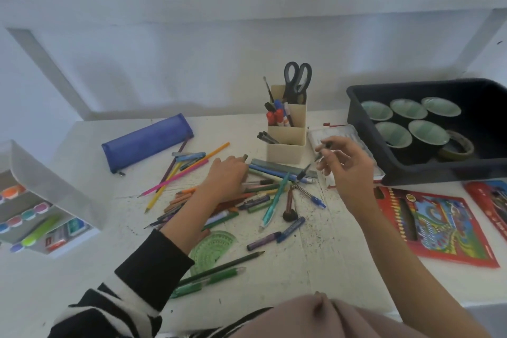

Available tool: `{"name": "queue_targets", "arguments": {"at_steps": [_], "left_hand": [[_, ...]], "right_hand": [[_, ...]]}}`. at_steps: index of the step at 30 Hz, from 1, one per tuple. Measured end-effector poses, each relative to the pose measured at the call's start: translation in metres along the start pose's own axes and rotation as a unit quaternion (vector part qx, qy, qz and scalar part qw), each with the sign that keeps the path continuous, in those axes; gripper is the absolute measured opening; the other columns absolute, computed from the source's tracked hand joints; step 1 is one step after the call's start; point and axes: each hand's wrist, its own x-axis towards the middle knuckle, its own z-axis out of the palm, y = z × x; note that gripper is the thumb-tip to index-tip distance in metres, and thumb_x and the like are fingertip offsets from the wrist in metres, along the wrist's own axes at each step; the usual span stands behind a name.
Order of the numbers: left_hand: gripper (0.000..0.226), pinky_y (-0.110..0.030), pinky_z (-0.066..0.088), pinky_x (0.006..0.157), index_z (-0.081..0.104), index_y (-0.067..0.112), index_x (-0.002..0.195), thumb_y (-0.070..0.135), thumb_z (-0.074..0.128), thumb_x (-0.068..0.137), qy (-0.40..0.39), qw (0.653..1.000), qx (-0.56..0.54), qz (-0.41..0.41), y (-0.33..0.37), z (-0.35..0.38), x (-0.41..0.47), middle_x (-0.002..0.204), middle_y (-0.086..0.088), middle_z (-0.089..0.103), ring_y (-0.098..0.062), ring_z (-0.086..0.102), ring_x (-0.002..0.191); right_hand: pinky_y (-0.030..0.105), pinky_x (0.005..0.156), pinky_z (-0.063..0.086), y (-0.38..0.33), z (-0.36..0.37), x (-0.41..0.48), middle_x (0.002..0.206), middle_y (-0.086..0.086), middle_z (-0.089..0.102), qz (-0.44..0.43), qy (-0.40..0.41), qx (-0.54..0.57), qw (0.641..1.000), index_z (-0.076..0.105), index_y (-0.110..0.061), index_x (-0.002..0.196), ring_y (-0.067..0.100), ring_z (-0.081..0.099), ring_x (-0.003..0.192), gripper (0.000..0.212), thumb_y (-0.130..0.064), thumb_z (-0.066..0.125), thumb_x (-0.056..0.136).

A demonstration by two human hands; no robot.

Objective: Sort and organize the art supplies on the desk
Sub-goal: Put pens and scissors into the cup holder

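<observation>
Right grip: the right hand [346,173] pinches a thin dark pen [321,153] between thumb and forefinger; the other fingers are spread and loosely bent.
Pen position: it hangs tilted in the air, lower end pointing down-left toward the pile, just right of the cream plastic organiser [286,147].
Left grip: the left hand [227,175] has its fingers curled downward around a short olive crayon stub [245,157], whose end sticks out past the fingertips.
Left arm: it lies across the pile, in a black-and-white striped sleeve [131,291].
Pile: a mixed heap of crayons, pencils and pens [255,197] lies in the middle of the white desk [334,263], under and around the left hand.
Loose pieces: a teal mechanical pencil [274,202] and a blue ballpoint pen [315,200] lie at the right side of the heap; a green transparent protractor [219,241] and a green pen [214,277] lie nearer the person.
Organiser content: black-handled scissors [297,77], markers and a brush stand upright in it.
Left side: a blue mesh pencil case [148,140] lies beyond the heap; a white drawer unit [52,181] holds coloured items.
Right side: a dark plastic tub [411,174] holds five pale green cups [408,108] and a tape roll [457,145]; a red coloured-pencil box [439,228] lies flat in front of it.
</observation>
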Motion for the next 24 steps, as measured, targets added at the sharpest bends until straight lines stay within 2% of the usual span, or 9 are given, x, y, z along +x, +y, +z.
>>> {"name": "queue_targets", "arguments": {"at_steps": [3, 7, 9, 11, 15, 18, 20, 22, 24], "left_hand": [[0.012, -0.037, 0.032, 0.085, 0.056, 0.018, 0.098, 0.023, 0.054, 0.086, -0.018, 1.000, 0.004, 0.018, -0.008, -0.007, -0.005, 0.103, -0.001, 0.056, -0.022, 0.049, 0.103], [0.013, -0.037, 0.032, 0.092, 0.059, 0.025, 0.095, 0.036, 0.054, 0.089, 0.004, 0.999, -0.029, 0.019, -0.020, -0.022, -0.011, 0.084, 0.010, 0.055, -0.017, 0.055, 0.094], [0.013, -0.036, 0.040, 0.094, 0.067, 0.026, 0.093, 0.035, 0.059, 0.087, 0.020, 0.995, -0.098, 0.019, -0.030, -0.032, -0.013, 0.088, 0.011, 0.064, -0.012, 0.060, 0.092], [0.010, -0.037, 0.052, 0.086, 0.074, 0.021, 0.089, 0.025, 0.066, 0.084, 0.045, 0.976, -0.212, 0.034, -0.041, -0.045, -0.017, 0.086, 0.009, 0.071, -0.007, 0.065, 0.085], [0.008, -0.018, 0.053, 0.075, 0.075, 0.016, 0.090, 0.015, 0.072, 0.083, 0.111, 0.917, -0.378, 0.065, -0.047, -0.075, -0.022, 0.084, 0.008, 0.073, -0.001, 0.067, 0.079], [0.012, -0.017, 0.052, 0.074, 0.075, 0.014, 0.093, 0.017, 0.073, 0.082, 0.187, 0.899, -0.386, 0.084, -0.035, -0.091, -0.007, 0.084, 0.005, 0.073, -0.005, 0.067, 0.079], [0.012, -0.017, 0.053, 0.075, 0.074, 0.011, 0.093, 0.016, 0.073, 0.082, 0.203, 0.909, -0.353, 0.092, -0.025, -0.094, 0.014, 0.084, 0.004, 0.072, -0.001, 0.065, 0.075], [0.012, -0.025, 0.053, 0.078, 0.074, 0.012, 0.093, 0.018, 0.072, 0.083, 0.177, 0.934, -0.294, 0.100, -0.014, -0.091, 0.037, 0.087, 0.003, 0.070, -0.002, 0.062, 0.076], [0.017, -0.034, 0.052, 0.084, 0.071, 0.013, 0.099, 0.022, 0.070, 0.084, 0.136, 0.959, -0.234, 0.090, -0.002, -0.082, 0.055, 0.096, 0.001, 0.068, -0.012, 0.063, 0.086]], "right_hand": [[0.019, 0.057, 0.052, -0.003, 0.006, 0.006, 0.086, -0.004, 0.064, -0.002, -0.005, 0.007, 1.000, 0.059, -0.011, 0.100, 0.011, 0.061, 0.060, 0.015, -0.001, 0.055, 0.090], [0.023, 0.056, 0.054, -0.007, 0.012, 0.014, 0.087, -0.003, 0.063, -0.009, -0.002, 0.021, 1.000, 0.058, -0.019, 0.100, 0.011, 0.061, 0.061, 0.020, -0.001, 0.052, 0.092], [0.022, 0.059, 0.054, -0.010, 0.014, 0.020, 0.088, -0.001, 0.063, -0.017, -0.008, 0.020, 1.000, 0.058, -0.019, 0.100, 0.011, 0.062, 0.062, 0.021, -0.001, 0.051, 0.092], [0.021, 0.062, 0.054, -0.013, 0.015, 0.027, 0.088, -0.003, 0.063, -0.032, -0.011, 0.008, 0.999, 0.058, -0.021, 0.098, 0.010, 0.063, 0.065, 0.021, -0.001, 0.052, 0.092], [0.016, 0.066, 0.053, -0.015, 0.018, 0.044, 0.088, -0.007, 0.064, -0.067, -0.010, -0.047, 0.997, 0.057, -0.018, 0.101, 0.007, 0.064, 0.070, 0.018, -0.003, 0.051, 0.093], [0.007, 0.063, 0.047, -0.012, 0.026, 0.058, 0.084, -0.011, 0.060, -0.102, -0.028, -0.142, 0.984, 0.059, -0.018, 0.102, -0.004, 0.060, 0.067, 0.015, -0.008, 0.054, 0.093], [0.002, 0.065, 0.042, -0.006, 0.033, 0.067, 0.084, -0.010, 0.059, -0.134, -0.061, -0.212, 0.966, 0.063, -0.011, 0.104, -0.006, 0.055, 0.066, 0.015, -0.007, 0.056, 0.091], [0.010, 0.068, 0.046, 0.004, 0.040, 0.075, 0.085, 0.001, 0.063, -0.149, -0.098, -0.264, 0.948, 0.064, -0.007, 0.103, -0.001, 0.052, 0.067, 0.015, -0.005, 0.057, 0.090], [0.024, 0.071, 0.049, 0.012, 0.045, 0.078, 0.090, 0.009, 0.066, -0.119, -0.132, -0.297, 0.938, 0.064, -0.005, 0.104, 0.010, 0.053, 0.071, 0.015, -0.005, 0.056, 0.090]]}}
